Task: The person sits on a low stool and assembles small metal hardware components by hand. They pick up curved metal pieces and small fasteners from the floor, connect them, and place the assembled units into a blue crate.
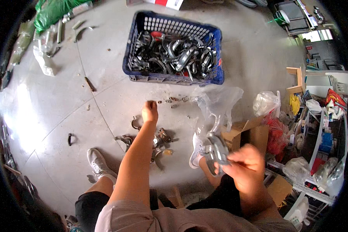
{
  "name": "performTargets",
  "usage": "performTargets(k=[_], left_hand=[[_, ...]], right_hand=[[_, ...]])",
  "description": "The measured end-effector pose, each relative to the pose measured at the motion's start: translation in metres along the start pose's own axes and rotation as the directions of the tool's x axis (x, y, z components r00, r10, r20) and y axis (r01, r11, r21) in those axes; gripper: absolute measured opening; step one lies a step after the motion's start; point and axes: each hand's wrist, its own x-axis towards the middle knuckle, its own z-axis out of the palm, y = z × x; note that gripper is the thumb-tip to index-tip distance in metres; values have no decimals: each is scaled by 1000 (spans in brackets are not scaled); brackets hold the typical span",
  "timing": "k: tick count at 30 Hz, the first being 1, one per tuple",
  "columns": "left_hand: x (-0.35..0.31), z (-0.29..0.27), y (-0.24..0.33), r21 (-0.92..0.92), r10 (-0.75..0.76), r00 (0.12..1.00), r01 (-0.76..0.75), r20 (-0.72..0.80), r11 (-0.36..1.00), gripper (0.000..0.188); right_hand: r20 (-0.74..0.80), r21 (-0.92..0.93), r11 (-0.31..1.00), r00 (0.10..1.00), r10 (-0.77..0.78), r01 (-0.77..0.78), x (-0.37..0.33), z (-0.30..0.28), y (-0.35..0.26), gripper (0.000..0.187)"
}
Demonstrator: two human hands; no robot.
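My right hand (pixel 246 167) grips a grey metal pipe clamp (pixel 215 150), slightly blurred, in front of my right knee. My left hand (pixel 150 112) reaches forward to the floor with its fingers curled together; what they hold, if anything, is hidden. Just right of those fingers lie several small nuts or screws (pixel 174 99). Under my left forearm a loose group of used pipe clamps (pixel 164 135) rests on the floor, partly covered by the arm. Beyond both hands stands a blue plastic crate (pixel 174 79) heaped with metal pipe clamps (pixel 185 58).
A clear plastic bag (pixel 218 98) lies beside an open cardboard box (pixel 255 135) on the right. Shelving with bags (pixel 297 170) lines the right side. A dark strip (pixel 89 84) and a small clamp piece (pixel 70 139) lie at left. A green sack (pixel 54 13) sits far left.
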Motion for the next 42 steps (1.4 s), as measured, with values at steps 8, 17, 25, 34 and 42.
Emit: performTargets(k=[8, 17, 25, 34, 42], left_hand=[[-98, -120, 111, -495, -23, 969, 145, 245, 856, 17], [-231, -256, 269, -678, 161, 929, 117, 333, 726, 7], [-271, -261, 255, -718, 121, 956, 115, 269, 686, 17], [-259, -258, 216, -624, 234, 917, 21, 324, 781, 22], [-255, -260, 221, -517, 485, 853, -332, 194, 789, 16]], right_hand=[[140, -119, 980, 980, -142, 159, -50, 17, 11, 13], [297, -411, 687, 801, -520, 599, -69, 35, 15, 14], [304, -399, 641, 754, -582, 656, -84, 33, 20, 9], [301, -315, 809, 861, -410, 496, -96, 42, 33, 10], [363, -276, 854, 870, -333, 441, -98, 49, 25, 9]])
